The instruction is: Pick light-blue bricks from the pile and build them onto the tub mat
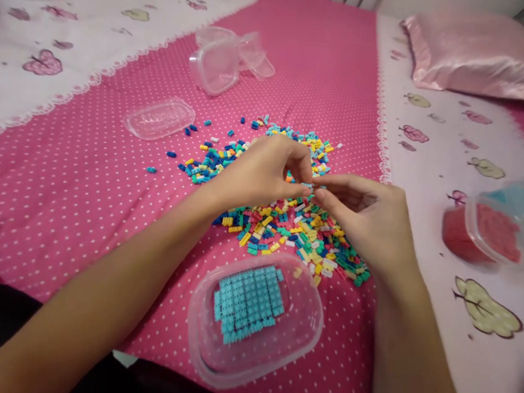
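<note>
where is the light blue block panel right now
In the head view, the light blue block panel lies in the clear plastic container at bottom centre, on the near side of the loose bricks.

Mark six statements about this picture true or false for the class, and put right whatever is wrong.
1. The left hand and right hand have their fingertips close together. True.
2. The loose small plastic bricks are all yellow. False: blue, green, red and white ones are mixed in.
3. The light-blue panel of joined plastic bricks lies in the clear oval plastic container. True.
4. The shiny pink pillow is at the picture's lower left. False: it is at the upper right.
5. The clear plastic tub with red contents is left of the loose bricks. False: it is to their right.
6. A clear oblong plastic lid lies on the pink dotted cloth. True.
</note>
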{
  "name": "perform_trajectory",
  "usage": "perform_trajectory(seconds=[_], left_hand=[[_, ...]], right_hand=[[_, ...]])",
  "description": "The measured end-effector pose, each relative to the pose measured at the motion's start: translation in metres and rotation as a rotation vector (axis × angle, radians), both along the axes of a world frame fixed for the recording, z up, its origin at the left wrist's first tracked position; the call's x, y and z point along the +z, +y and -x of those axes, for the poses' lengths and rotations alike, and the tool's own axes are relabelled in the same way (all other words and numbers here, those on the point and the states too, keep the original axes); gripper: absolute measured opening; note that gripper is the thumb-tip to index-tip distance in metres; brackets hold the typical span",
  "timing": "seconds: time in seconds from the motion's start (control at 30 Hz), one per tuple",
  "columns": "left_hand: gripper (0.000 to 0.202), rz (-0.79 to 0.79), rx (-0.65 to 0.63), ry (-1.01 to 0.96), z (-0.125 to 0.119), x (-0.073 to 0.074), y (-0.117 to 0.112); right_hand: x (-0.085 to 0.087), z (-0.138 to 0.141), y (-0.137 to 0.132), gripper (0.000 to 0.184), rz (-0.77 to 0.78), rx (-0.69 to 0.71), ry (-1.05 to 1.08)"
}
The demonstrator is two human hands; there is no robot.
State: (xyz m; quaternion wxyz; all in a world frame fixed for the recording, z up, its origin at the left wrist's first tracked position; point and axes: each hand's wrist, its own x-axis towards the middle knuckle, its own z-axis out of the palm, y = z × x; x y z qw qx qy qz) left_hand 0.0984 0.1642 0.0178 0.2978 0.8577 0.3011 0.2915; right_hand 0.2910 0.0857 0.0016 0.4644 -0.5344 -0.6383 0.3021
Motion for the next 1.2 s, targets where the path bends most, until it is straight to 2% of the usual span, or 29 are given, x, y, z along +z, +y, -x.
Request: perform_trajectory(seconds=[0.13, 0.33, 0.6, 0.73, 0.8, 0.9, 0.97, 1.03, 1.13, 1.2], left_hand=[[0.009, -0.055, -0.001, 0.037, -0.004, -0.002, -0.005], [0.008, -0.099, 0.043, 0.099, -0.007, -0.003, -0.008], [0.013, -0.124, 0.087, 0.18, -0.009, -0.005, -0.011], [0.012, -0.119, 0.059, 0.192, -0.01, -0.005, -0.012], [0.01, -0.078, 0.057, 0.185, -0.008, -0.003, -0.009], [0.015, -0.048, 0.104, 0.23, -0.002, 0.0, -0.004], [0.014, -0.055, 0.107, 0.293, 0.002, 0.0, -0.002], [0.011, -0.072, 0.098, 0.363, 0.004, -0.001, -0.001], [0.013, -0.086, 0.09, 0.464, 0.003, -0.003, -0.001], [0.014, -0.087, 0.09, 0.482, 0.004, -0.001, -0.001]], right_hand=[[0.003, 0.001, -0.004, 0.012, -0.121, -0.039, -0.261], [0.007, 0.001, -0.005, 0.011, -0.186, -0.012, -0.459], [0.006, 0.003, -0.006, 0.013, -0.174, -0.009, -0.462], [0.005, -0.002, -0.004, 0.01, -0.161, 0.024, -0.487], [0.013, -0.005, -0.007, 0.008, -0.135, 0.019, -0.473], [0.035, -0.005, -0.025, 0.005, -0.126, 0.017, -0.484], [0.051, 0.001, -0.046, 0.004, -0.134, 0.1, -0.57], [0.061, 0.009, -0.068, 0.007, -0.11, 0.284, -0.666], [0.064, 0.02, -0.096, 0.021, -0.046, 0.488, -0.836], [0.063, 0.026, -0.106, 0.027, 0.006, 0.518, -0.941]])
